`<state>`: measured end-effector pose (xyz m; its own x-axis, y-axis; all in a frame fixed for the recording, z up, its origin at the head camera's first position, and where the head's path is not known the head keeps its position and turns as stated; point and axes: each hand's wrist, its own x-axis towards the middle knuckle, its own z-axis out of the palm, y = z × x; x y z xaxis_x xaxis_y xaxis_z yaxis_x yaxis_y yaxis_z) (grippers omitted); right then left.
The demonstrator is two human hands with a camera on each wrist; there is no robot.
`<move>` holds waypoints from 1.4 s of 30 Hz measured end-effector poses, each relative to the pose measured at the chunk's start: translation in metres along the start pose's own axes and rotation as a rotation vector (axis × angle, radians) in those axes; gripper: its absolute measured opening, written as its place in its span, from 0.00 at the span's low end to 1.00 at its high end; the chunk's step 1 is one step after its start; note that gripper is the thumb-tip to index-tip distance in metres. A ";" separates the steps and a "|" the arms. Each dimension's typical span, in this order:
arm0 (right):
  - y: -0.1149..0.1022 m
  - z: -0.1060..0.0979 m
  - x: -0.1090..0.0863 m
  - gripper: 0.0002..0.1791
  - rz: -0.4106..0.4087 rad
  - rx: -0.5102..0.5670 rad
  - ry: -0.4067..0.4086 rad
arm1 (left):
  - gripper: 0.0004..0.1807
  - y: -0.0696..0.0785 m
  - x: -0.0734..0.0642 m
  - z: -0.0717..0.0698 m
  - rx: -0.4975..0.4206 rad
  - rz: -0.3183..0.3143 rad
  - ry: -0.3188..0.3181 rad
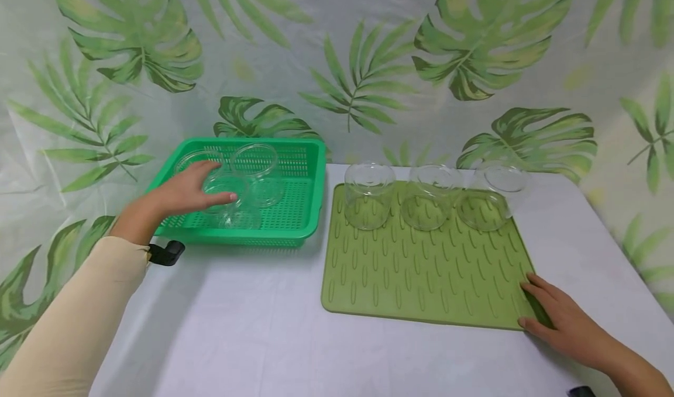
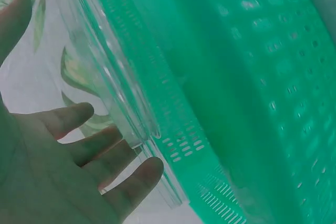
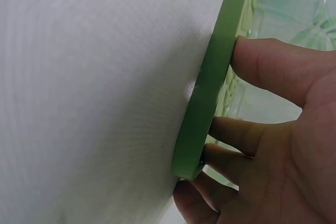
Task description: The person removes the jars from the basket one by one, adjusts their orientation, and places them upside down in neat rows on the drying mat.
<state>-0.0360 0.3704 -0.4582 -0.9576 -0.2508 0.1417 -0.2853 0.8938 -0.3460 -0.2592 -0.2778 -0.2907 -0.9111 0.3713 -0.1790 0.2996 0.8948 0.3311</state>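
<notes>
My left hand (image 1: 189,189) reaches over the left side of a green plastic basket (image 1: 316,186), its fingers spread and thumb pointing right. Several clear round cups (image 1: 255,160) lie in the basket, just by the fingers and partly behind them. In the left wrist view the fingertips come right up to the rim of a clear cup (image 2: 115,72). At the front right corner of a green ridged mat (image 1: 411,280), my right hand (image 1: 566,324) rests with relaxed fingertips against the edge. The right wrist view shows thumb and fingers along the mat's side (image 3: 202,103).
Three clear cups stand in a row along the back of the mat: a left one (image 1: 370,204), a middle one (image 1: 427,204) and a right one (image 1: 483,207). A white cloth (image 1: 253,327) covers the table. Behind it hangs a leaf-patterned curtain (image 1: 363,11).
</notes>
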 end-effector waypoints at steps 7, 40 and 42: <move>-0.001 -0.001 -0.001 0.34 -0.006 -0.007 0.014 | 0.60 0.001 -0.002 0.005 0.038 -0.001 -0.020; -0.002 -0.001 0.000 0.35 0.009 0.005 -0.004 | 0.59 0.017 0.005 0.020 0.043 0.032 -0.033; -0.003 -0.001 0.001 0.35 0.022 0.011 -0.018 | 0.59 0.016 0.003 0.017 0.021 0.018 -0.024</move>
<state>-0.0361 0.3682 -0.4558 -0.9641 -0.2382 0.1175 -0.2649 0.8950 -0.3589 -0.2524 -0.2584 -0.3021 -0.8984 0.3935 -0.1953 0.3224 0.8925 0.3154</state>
